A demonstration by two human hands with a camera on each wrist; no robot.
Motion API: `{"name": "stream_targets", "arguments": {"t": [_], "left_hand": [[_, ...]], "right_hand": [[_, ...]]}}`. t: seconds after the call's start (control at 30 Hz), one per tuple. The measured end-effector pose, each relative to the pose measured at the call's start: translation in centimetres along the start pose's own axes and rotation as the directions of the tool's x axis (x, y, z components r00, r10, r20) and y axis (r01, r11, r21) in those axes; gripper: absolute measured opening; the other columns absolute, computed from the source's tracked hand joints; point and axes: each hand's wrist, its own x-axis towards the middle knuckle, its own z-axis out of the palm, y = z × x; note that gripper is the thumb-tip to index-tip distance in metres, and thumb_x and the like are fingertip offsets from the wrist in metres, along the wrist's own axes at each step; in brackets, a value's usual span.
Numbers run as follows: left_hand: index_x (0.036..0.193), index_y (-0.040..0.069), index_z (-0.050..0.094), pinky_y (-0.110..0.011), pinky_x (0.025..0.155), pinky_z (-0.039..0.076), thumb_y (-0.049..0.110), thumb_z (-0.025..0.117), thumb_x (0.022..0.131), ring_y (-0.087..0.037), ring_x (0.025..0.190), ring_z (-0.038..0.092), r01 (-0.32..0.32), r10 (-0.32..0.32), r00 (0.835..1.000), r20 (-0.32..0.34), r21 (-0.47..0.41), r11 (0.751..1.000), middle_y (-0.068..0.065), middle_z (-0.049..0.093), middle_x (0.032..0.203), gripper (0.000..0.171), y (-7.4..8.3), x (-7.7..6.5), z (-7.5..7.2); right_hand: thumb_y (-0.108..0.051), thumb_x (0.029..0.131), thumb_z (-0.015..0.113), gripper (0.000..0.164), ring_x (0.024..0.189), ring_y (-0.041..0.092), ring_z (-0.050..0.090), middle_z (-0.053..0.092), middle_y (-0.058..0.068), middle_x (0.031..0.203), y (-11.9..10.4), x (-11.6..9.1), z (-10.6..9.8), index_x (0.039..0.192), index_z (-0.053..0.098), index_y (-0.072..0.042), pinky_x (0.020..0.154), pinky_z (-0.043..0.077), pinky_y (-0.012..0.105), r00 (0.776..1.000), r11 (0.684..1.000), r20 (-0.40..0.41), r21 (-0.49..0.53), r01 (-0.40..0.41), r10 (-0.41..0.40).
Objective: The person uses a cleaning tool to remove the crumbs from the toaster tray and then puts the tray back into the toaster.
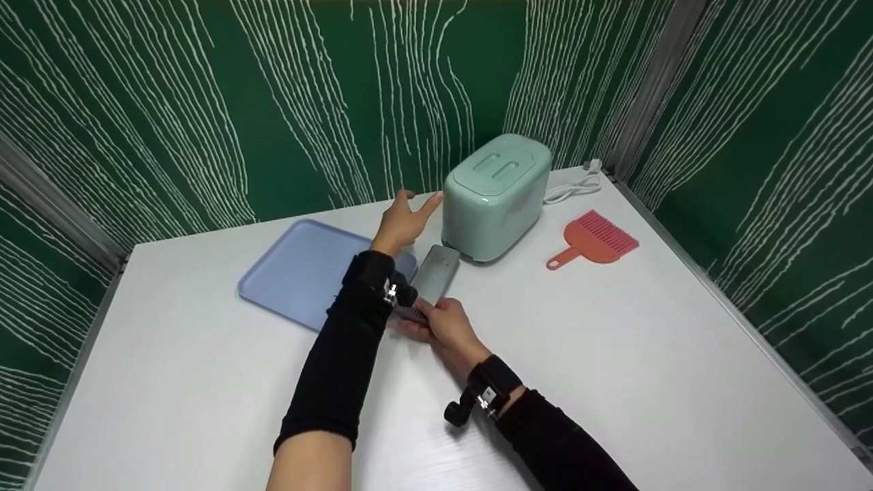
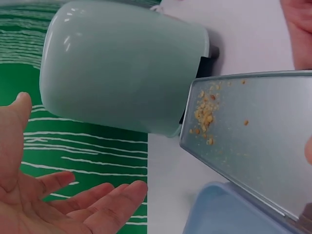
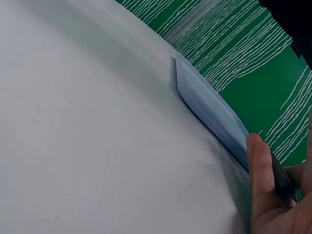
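My right hand (image 1: pixel 450 327) grips the near end of a grey metal crumb tray (image 1: pixel 436 271), its thumb on top and fingers below. The tray's far end lies close by the lower edge of a mint-green toaster (image 1: pixel 496 198). In the left wrist view, yellow-brown crumbs (image 2: pixel 205 117) are gathered at that far end. My left hand (image 1: pixel 404 221) is spread beside the toaster's left side with nothing in it. In the right wrist view, the fingers (image 3: pixel 262 168) of the right hand hold the crumb tray, seen edge-on.
A light blue tray (image 1: pixel 300 273) lies flat to the left, partly behind the left arm. Right of the toaster are an orange-red brush with a small dustpan (image 1: pixel 592 240) and a white power cord (image 1: pixel 576 189). Green walls with white streaks border the white table (image 1: pixel 614 382).
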Motion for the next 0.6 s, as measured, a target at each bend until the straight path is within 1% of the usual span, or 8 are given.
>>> {"name": "stream_targets", "arguments": {"t": [0.1, 0.23, 0.33, 0.43, 0.5, 0.6], "left_hand": [[0.163, 0.01, 0.034, -0.048, 0.111, 0.053, 0.064, 0.053, 0.107, -0.033, 0.144, 0.055, -0.001, 0.002, 1.0, 0.019, -0.021, 1.0, -0.021, 0.049, 0.162, 0.081, -0.5, -0.6, -0.5], [0.16, 0.011, 0.038, -0.044, 0.103, 0.055, 0.062, 0.053, 0.108, -0.032, 0.137, 0.059, 0.005, -0.004, 0.999, 0.033, -0.02, 1.0, -0.02, 0.055, 0.155, 0.075, -1.2, -1.4, -1.2], [0.159, 0.011, 0.04, -0.04, 0.096, 0.055, 0.062, 0.053, 0.108, -0.032, 0.132, 0.061, 0.015, -0.014, 0.999, 0.041, -0.021, 1.0, -0.02, 0.055, 0.154, 0.073, -1.7, -2.1, -1.8], [0.159, 0.011, 0.041, -0.039, 0.09, 0.055, 0.061, 0.054, 0.108, -0.036, 0.129, 0.064, 0.027, -0.025, 0.998, 0.049, -0.034, 0.999, -0.02, 0.055, 0.153, 0.073, -2.0, -2.8, -2.3], [0.159, 0.011, 0.041, -0.04, 0.09, 0.057, 0.061, 0.054, 0.108, -0.037, 0.128, 0.064, 0.037, -0.034, 0.998, 0.051, -0.041, 0.998, -0.02, 0.054, 0.154, 0.073, -2.2, -3.3, -2.6], [0.158, 0.011, 0.042, -0.042, 0.095, 0.06, 0.06, 0.054, 0.108, -0.036, 0.133, 0.063, 0.047, -0.045, 0.998, 0.053, -0.041, 0.998, -0.02, 0.053, 0.156, 0.072, -2.5, -3.9, -3.0]], "right_hand": [[-0.006, 0.113, 0.05, 0.026, 0.059, 0.01, 0.072, 0.073, 0.012, 0.074, 0.0, 0.0, 0.0, 0.102, 0.06, 0.016, 0.06, 0.06, 0.02, 1.0, 1.0, 0.011, -0.025, -0.007, 0.007], [-0.008, 0.113, 0.05, 0.023, 0.057, 0.008, 0.07, 0.073, 0.011, 0.073, 0.0, 0.0, 0.2, 0.099, 0.056, 0.01, 0.059, 0.059, 0.018, 0.999, 0.999, 0.019, -0.036, -0.026, 0.027], [-0.008, 0.113, 0.05, 0.021, 0.059, 0.009, 0.072, 0.073, 0.011, 0.073, -0.1, 0.1, 0.2, 0.1, 0.055, 0.008, 0.06, 0.06, 0.018, 0.999, 0.999, 0.021, -0.028, -0.037, 0.037], [-0.008, 0.113, 0.05, 0.021, 0.06, 0.01, 0.074, 0.073, 0.011, 0.073, -0.2, 0.1, 0.3, 0.102, 0.055, 0.009, 0.06, 0.06, 0.018, 0.999, 0.999, 0.022, -0.031, -0.042, 0.042], [-0.008, 0.113, 0.05, 0.021, 0.061, 0.01, 0.074, 0.073, 0.011, 0.073, -0.3, 0.1, 0.3, 0.104, 0.056, 0.01, 0.061, 0.06, 0.017, 0.999, 0.998, 0.022, -0.041, -0.041, 0.042], [-0.009, 0.114, 0.051, 0.023, 0.062, 0.01, 0.075, 0.074, 0.011, 0.074, -0.6, 0.1, 0.2, 0.108, 0.057, 0.012, 0.061, 0.06, 0.017, 0.999, 0.998, 0.027, -0.058, -0.04, 0.041]]}}
